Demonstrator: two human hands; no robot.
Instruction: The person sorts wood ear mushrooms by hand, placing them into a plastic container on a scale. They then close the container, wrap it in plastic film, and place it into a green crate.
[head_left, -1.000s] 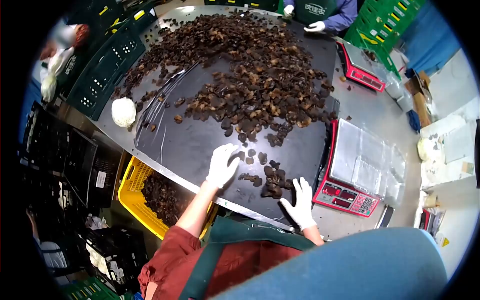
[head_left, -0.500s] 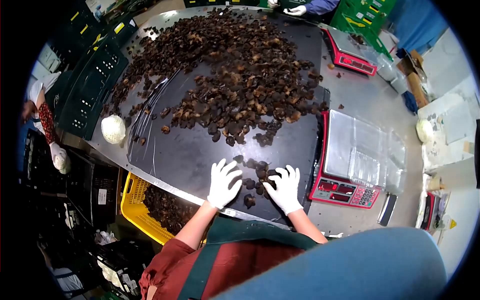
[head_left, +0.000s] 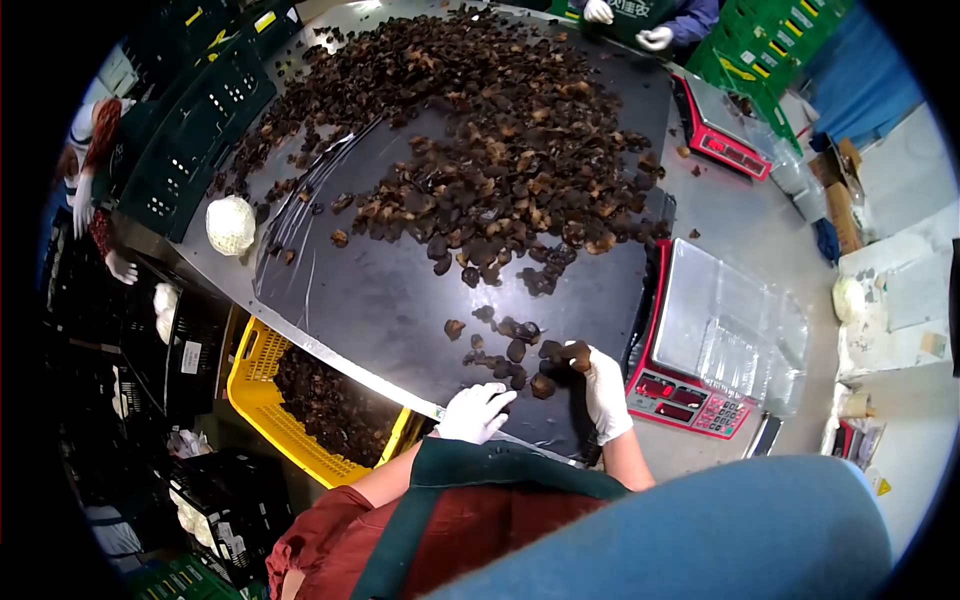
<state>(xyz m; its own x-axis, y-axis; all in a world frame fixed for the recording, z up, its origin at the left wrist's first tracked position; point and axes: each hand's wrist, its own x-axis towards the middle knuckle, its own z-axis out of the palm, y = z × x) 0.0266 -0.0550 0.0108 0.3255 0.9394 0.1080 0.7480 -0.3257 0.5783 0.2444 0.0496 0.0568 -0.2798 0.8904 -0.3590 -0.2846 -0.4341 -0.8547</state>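
A loose group of dark brown mushrooms point(head_left: 515, 349), wrinkled like wood ear, lies on the black sheet point(head_left: 380, 290) between my two gloved hands. At the group's right side, the fingertips of my right hand point(head_left: 607, 396) are closed on a dark mushroom point(head_left: 576, 354). My left hand point(head_left: 477, 412) rests low at the near edge of the group, its fingers stretched toward the right beside the closest pieces; I see nothing held in it. Farther off, a big heap of the same mushrooms point(head_left: 500, 150) covers the table.
Right of my hands stands a red scale point(head_left: 690, 395) with clear plastic trays point(head_left: 740, 340) on it. Another red scale point(head_left: 727, 150) sits farther back. A yellow crate point(head_left: 258, 400) of mushrooms is below left. Co-workers' gloved hands point(head_left: 655, 39) show at the far side and left.
My right hand has moved right and taken hold of a mushroom. The left hand has come down closer to the table's near edge. The small group is more spread out.
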